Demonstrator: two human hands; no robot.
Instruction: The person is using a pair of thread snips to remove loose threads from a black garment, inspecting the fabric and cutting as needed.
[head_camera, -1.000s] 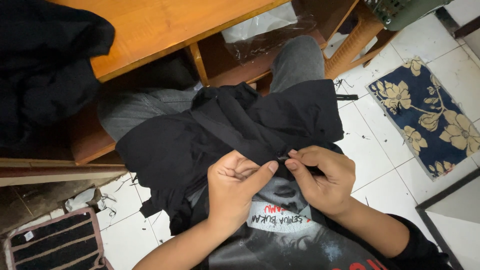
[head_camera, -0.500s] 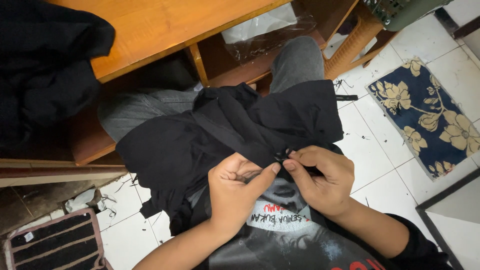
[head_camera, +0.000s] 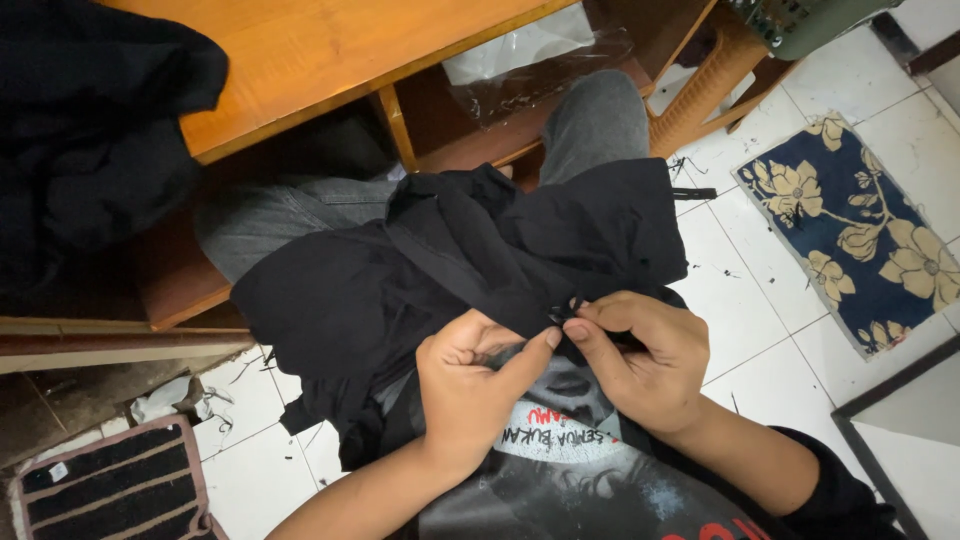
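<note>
Black garment (head_camera: 450, 270) on lap, pinched between hands (head_camera: 560, 330)

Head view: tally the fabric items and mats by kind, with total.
Black garment on the lap, pinched by left hand and right hand: 1
Black cloth pile on the wooden table: 1
Blue floral mat: 1
Black striped mat with pink edge: 1
Total: 4
</note>
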